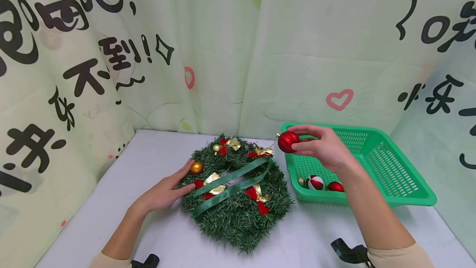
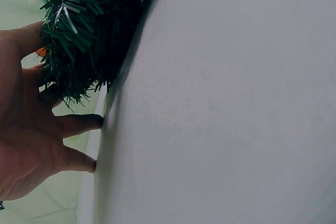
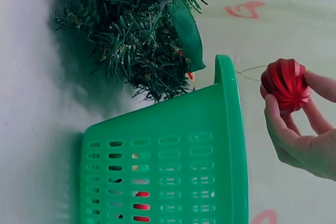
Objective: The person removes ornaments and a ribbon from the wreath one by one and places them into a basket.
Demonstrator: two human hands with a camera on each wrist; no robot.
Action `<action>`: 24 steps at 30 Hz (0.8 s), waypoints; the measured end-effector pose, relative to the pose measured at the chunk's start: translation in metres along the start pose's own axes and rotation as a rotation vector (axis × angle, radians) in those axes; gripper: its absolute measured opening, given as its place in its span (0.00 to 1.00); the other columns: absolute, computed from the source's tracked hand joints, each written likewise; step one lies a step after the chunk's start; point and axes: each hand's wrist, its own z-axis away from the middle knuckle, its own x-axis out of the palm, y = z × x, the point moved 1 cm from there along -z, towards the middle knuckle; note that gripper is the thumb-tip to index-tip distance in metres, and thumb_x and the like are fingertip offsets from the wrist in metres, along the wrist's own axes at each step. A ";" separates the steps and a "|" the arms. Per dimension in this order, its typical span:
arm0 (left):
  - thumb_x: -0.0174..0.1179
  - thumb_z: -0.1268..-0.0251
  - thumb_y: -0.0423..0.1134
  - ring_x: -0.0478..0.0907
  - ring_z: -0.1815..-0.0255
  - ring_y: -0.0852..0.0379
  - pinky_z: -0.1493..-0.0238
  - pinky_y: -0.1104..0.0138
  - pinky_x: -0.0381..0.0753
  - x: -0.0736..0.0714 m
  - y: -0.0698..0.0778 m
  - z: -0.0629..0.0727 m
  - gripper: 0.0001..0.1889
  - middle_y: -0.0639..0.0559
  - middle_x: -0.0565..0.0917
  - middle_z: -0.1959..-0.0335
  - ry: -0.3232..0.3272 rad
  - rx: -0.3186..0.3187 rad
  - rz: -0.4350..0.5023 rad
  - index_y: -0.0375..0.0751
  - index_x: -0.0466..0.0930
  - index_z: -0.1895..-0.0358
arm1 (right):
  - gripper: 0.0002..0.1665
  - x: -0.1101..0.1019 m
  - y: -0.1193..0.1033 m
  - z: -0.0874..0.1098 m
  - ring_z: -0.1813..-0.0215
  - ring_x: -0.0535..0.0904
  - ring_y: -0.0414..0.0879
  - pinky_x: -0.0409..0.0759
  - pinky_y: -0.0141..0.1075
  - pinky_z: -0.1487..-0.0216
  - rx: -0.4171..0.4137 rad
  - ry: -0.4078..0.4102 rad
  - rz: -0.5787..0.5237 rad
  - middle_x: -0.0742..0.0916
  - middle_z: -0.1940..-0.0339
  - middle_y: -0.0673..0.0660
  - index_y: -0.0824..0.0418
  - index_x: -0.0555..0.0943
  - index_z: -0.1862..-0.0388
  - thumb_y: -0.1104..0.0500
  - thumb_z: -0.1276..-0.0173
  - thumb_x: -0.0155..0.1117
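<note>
A green artificial wreath (image 1: 241, 226) lies on the table, decorated with red and gold bows, a small gold ball and a larger gold ball (image 1: 196, 167). Across it runs a green ribbon (image 1: 219, 195). My left hand (image 1: 165, 191) rests on the wreath's left side, fingers spread, beside the larger gold ball; in the left wrist view two of its fingertips reach down at the tabletop. Between thumb and fingers, my right hand (image 1: 327, 148) holds a shiny red Christmas ball (image 1: 288, 142) above the basket's left rim. A thin loop (image 3: 251, 72) hangs from the ball's cap.
To the right of the wreath stands a green plastic basket (image 1: 357, 129). Inside it are a red-and-white ball (image 1: 314, 182), a red ball (image 1: 335, 186) and a small gold ball (image 1: 301, 181). A printed curtain (image 1: 223, 53) hangs behind the white table (image 1: 160, 148).
</note>
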 end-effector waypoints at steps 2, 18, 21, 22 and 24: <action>0.51 0.18 0.59 0.46 0.14 0.37 0.19 0.37 0.53 0.000 0.000 0.000 0.43 0.46 0.43 0.12 0.000 -0.007 0.004 0.51 0.39 0.13 | 0.31 -0.002 0.000 0.002 0.45 0.87 0.45 0.87 0.38 0.44 -0.001 0.008 -0.003 0.82 0.37 0.54 0.65 0.74 0.27 0.59 0.27 0.70; 0.51 0.18 0.57 0.46 0.14 0.36 0.19 0.37 0.53 -0.001 0.002 0.001 0.42 0.44 0.44 0.13 0.005 0.000 0.002 0.49 0.40 0.13 | 0.31 -0.020 0.008 0.018 0.44 0.85 0.45 0.87 0.37 0.44 0.002 0.052 -0.005 0.80 0.37 0.51 0.62 0.73 0.27 0.56 0.25 0.69; 0.51 0.18 0.57 0.46 0.14 0.36 0.19 0.37 0.53 -0.001 0.002 0.001 0.42 0.44 0.43 0.12 0.005 -0.002 0.005 0.49 0.40 0.13 | 0.31 -0.023 0.010 0.020 0.45 0.86 0.45 0.88 0.36 0.45 0.003 0.060 -0.017 0.80 0.38 0.51 0.62 0.73 0.27 0.55 0.25 0.70; 0.51 0.18 0.57 0.46 0.14 0.36 0.19 0.37 0.53 -0.001 0.001 0.001 0.42 0.44 0.43 0.12 0.004 -0.002 0.003 0.49 0.40 0.13 | 0.31 -0.024 0.011 0.021 0.44 0.86 0.45 0.88 0.36 0.45 0.001 0.062 -0.022 0.81 0.38 0.51 0.62 0.73 0.27 0.55 0.25 0.70; 0.51 0.18 0.57 0.46 0.14 0.36 0.19 0.37 0.53 -0.001 0.001 0.001 0.42 0.45 0.43 0.12 0.004 -0.004 -0.001 0.50 0.40 0.13 | 0.31 -0.025 0.013 0.022 0.44 0.86 0.44 0.88 0.36 0.46 0.000 0.065 -0.037 0.81 0.38 0.50 0.61 0.74 0.28 0.56 0.26 0.70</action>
